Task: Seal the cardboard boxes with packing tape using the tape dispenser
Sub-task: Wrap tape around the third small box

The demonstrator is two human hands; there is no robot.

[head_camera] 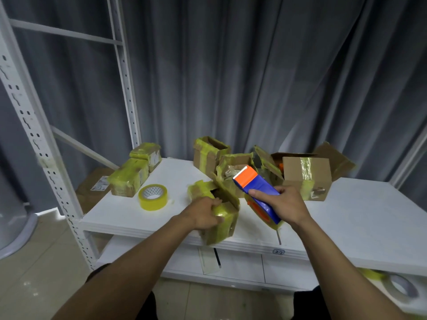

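The white desk [358,215] carries everything: a large taped box [305,179] at the right, opened boxes [208,155] behind the middle, and two wrapped boxes [129,179] at the left. The small box [223,224] in hand sits at the desk's front edge, its near corner seeming to hang past the rim. One flap stands up and yellow tape covers much of it.

That is the main risk as I judge it: a firm downward pull of tape could tip or slide the box off the edge, since only one hand steadies it. The raised flap could also spring back and leave the tape wrinkled or stuck to itself.

The tape dispenser [256,188] is held in the air just right of this box, its toothed orange end pointing up and away. If it swings down carelessly, the blade could catch the steadying hand. A spare tape roll [153,197] lies flat on the desk, well left of both hands.

The left hand [203,213] grips the small box, its fingers [217,200] curled over the top near the opening. The right hand [286,204] wraps the dispenser's blue body, fingers [258,193] closed round it. Whether a loose tape end hangs ready beneath is hard to tell. Dispenser and box are near but apart
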